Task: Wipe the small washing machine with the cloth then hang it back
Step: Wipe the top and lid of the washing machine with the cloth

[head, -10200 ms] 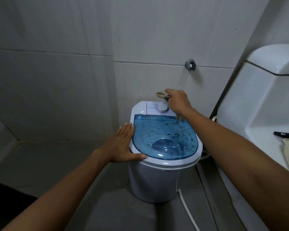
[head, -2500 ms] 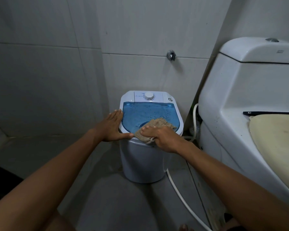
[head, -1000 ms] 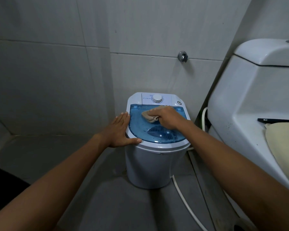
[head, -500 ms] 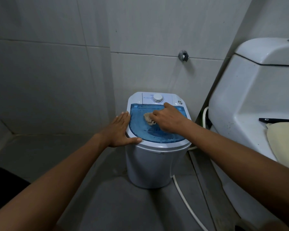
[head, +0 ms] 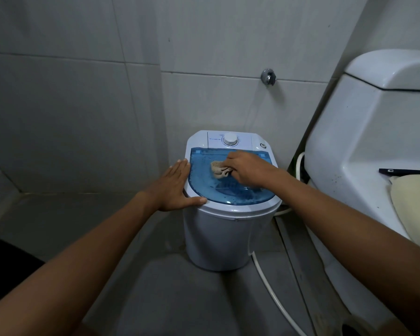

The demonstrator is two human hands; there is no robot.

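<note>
Two bare hands rest on a small washing machine [head: 228, 229] standing on the floor at the picture's centre: the right hand [head: 246, 169] has its fingers curled shut around a bunched beige cloth [head: 218, 169], pressing it onto the blue lid [head: 204, 183]. The left hand [head: 174, 187] lies flat, fingers straight and together, holding nothing, on the machine's rim at 9 o'clock. A white dial [head: 230, 138] sits at the lid's 12 o'clock and a toilet [head: 364, 141] at 3 o'clock.

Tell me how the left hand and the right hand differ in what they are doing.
The left hand lies flat and open on the washing machine's left rim; the right hand is curled on the blue lid. The right hand grips the cloth; the left hand holds nothing. Both touch the machine.
</note>
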